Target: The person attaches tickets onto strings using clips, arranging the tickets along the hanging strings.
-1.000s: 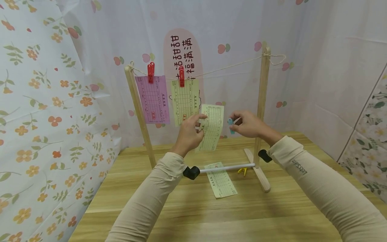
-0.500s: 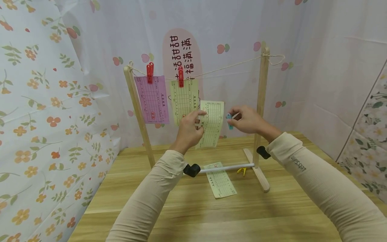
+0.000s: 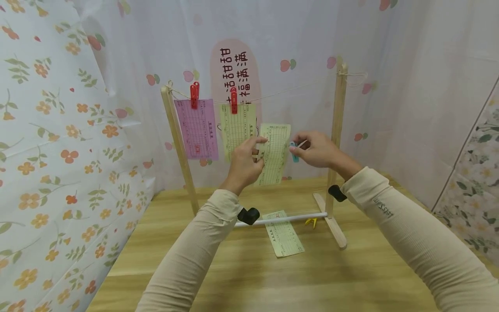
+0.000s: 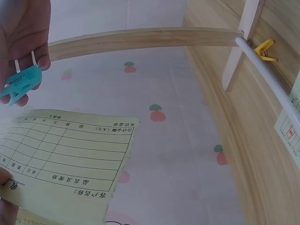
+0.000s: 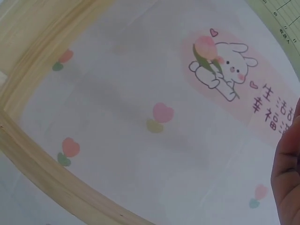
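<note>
My left hand (image 3: 246,165) pinches a pale yellow printed form (image 3: 275,154) by its left side, below the string (image 3: 296,88). The sheet bends slightly and its top edge is free. Just right of it, my right hand (image 3: 316,149) pinches a light blue clothespin (image 3: 294,152) between thumb and fingers. In the left wrist view the clothespin (image 4: 22,83) sits close over the form's edge, apart from it. A purple form (image 3: 196,130) and another yellow form (image 3: 238,130) hang from the string, each under a red clothespin (image 3: 194,96).
Wooden posts (image 3: 338,117) hold the string at both ends. A white bar (image 3: 286,219) crosses low between them. On the table (image 3: 249,281) lie another yellow form (image 3: 285,238), partly under the bar, and a yellow clothespin (image 3: 311,222). A patterned curtain (image 3: 296,34) stands behind.
Both hands have risen a little, bringing the form and the blue clothespin up nearer the string. The clothespin has also drifted slightly left, closer to the form.
</note>
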Demonstrator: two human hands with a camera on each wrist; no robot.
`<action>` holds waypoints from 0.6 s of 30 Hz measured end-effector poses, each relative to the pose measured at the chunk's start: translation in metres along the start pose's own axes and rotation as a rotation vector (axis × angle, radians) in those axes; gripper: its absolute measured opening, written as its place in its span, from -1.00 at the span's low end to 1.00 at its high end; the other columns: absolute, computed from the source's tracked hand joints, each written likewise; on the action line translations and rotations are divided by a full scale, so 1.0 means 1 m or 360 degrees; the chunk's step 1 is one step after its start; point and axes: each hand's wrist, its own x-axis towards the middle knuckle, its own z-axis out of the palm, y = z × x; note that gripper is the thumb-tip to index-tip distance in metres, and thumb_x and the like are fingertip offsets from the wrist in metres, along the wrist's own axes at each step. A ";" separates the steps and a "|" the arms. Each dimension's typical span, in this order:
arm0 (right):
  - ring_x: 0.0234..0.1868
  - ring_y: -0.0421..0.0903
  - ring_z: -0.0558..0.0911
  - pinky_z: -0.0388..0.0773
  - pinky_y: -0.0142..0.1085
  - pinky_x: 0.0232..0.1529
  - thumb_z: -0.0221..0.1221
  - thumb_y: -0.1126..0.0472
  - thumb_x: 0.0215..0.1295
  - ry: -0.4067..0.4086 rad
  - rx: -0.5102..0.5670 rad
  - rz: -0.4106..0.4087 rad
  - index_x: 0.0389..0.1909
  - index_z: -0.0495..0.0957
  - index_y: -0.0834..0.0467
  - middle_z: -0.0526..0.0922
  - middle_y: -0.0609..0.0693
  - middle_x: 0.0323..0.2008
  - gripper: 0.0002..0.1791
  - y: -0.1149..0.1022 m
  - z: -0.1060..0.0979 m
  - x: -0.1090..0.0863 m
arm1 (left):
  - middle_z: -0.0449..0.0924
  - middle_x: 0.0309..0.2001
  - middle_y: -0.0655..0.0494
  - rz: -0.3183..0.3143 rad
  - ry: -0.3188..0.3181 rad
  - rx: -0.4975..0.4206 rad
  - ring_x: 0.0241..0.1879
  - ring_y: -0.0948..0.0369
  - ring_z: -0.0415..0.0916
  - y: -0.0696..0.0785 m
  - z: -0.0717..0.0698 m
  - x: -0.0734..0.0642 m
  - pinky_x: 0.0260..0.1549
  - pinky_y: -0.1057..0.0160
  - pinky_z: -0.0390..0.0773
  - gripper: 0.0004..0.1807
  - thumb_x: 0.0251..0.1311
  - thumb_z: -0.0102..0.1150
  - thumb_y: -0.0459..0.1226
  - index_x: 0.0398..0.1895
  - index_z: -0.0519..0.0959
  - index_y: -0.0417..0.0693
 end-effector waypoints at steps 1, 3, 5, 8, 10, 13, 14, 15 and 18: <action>-0.12 0.10 0.65 0.58 -0.05 -0.17 0.10 0.19 0.41 0.0000 -0.0004 0.0001 -0.19 0.56 0.28 0.63 0.18 -0.14 -0.80 -0.001 -0.001 0.000 | 0.54 0.05 -0.11 -0.0001 0.0001 -0.0004 -0.19 0.06 0.57 0.001 0.000 0.001 -0.28 0.38 0.63 -0.46 -0.04 0.11 -0.66 0.09 0.53 -0.22; -0.12 0.10 0.65 0.58 -0.04 -0.17 0.11 0.19 0.41 0.0012 -0.0002 -0.0001 -0.20 0.56 0.28 0.65 0.18 -0.17 -0.80 -0.003 -0.004 0.000 | 0.54 0.03 -0.10 0.0009 0.0005 -0.0010 -0.19 0.06 0.57 0.003 0.000 0.003 -0.28 0.39 0.63 -0.46 -0.03 0.11 -0.66 0.09 0.53 -0.22; -0.12 0.10 0.65 0.58 -0.04 -0.18 0.10 0.19 0.41 0.0027 -0.0010 -0.0001 -0.20 0.55 0.26 0.66 0.17 -0.20 -0.81 -0.004 -0.005 0.001 | 0.55 0.00 -0.11 0.0029 0.0023 -0.0003 -0.19 0.06 0.57 0.003 0.000 0.004 -0.29 0.38 0.63 -0.47 -0.02 0.11 -0.66 0.09 0.53 -0.22; -0.13 0.10 0.66 0.57 -0.03 -0.20 0.11 0.19 0.40 0.0063 0.0001 0.0007 -0.21 0.53 0.24 0.63 0.17 -0.16 -0.83 -0.008 -0.007 0.002 | 0.56 0.00 -0.11 0.0072 0.0054 -0.0011 -0.20 0.05 0.58 0.004 0.000 0.007 -0.29 0.37 0.63 -0.47 -0.03 0.10 -0.66 0.08 0.53 -0.23; -0.14 0.10 0.66 0.57 -0.03 -0.19 0.12 0.20 0.39 0.0085 0.0009 0.0012 -0.19 0.52 0.24 0.60 0.18 -0.10 -0.84 -0.010 -0.009 0.004 | 0.56 0.00 -0.11 0.0092 0.0079 -0.0014 -0.20 0.04 0.58 0.005 0.000 0.009 -0.30 0.37 0.64 -0.48 -0.04 0.11 -0.67 0.07 0.53 -0.24; -0.12 0.12 0.67 0.57 0.00 -0.17 0.13 0.22 0.38 0.0114 0.0028 0.0021 -0.12 0.52 0.25 0.56 0.21 -0.01 -0.82 -0.013 -0.010 0.006 | 0.56 0.01 -0.12 0.0106 0.0107 -0.0030 -0.21 0.03 0.57 0.006 0.000 0.010 -0.30 0.37 0.64 -0.48 -0.04 0.11 -0.68 0.07 0.53 -0.25; -0.11 0.13 0.67 0.57 0.01 -0.16 0.12 0.23 0.38 0.0121 0.0028 0.0024 -0.09 0.52 0.26 0.55 0.22 0.01 -0.80 -0.014 -0.011 0.007 | 0.56 0.01 -0.11 0.0108 0.0112 -0.0034 -0.21 0.03 0.57 0.007 0.000 0.011 -0.30 0.37 0.63 -0.48 -0.04 0.11 -0.68 0.07 0.53 -0.25; -0.10 0.14 0.66 0.57 0.01 -0.16 0.11 0.23 0.39 0.0129 0.0027 0.0026 -0.05 0.51 0.26 0.54 0.24 0.03 -0.78 -0.015 -0.011 0.007 | 0.56 0.01 -0.11 0.0109 0.0116 -0.0034 -0.21 0.04 0.57 0.007 0.000 0.011 -0.30 0.38 0.63 -0.48 -0.03 0.11 -0.67 0.07 0.53 -0.25; -0.09 0.15 0.66 0.60 -0.08 -0.32 0.10 0.21 0.39 0.0144 0.0031 0.0028 0.00 0.52 0.24 0.51 0.25 0.07 -0.74 -0.016 -0.013 0.009 | 0.57 0.00 -0.09 0.0113 0.0121 -0.0025 -0.25 0.08 0.55 0.008 -0.001 0.012 -0.33 0.37 0.63 -0.48 -0.02 0.12 -0.66 0.08 0.53 -0.24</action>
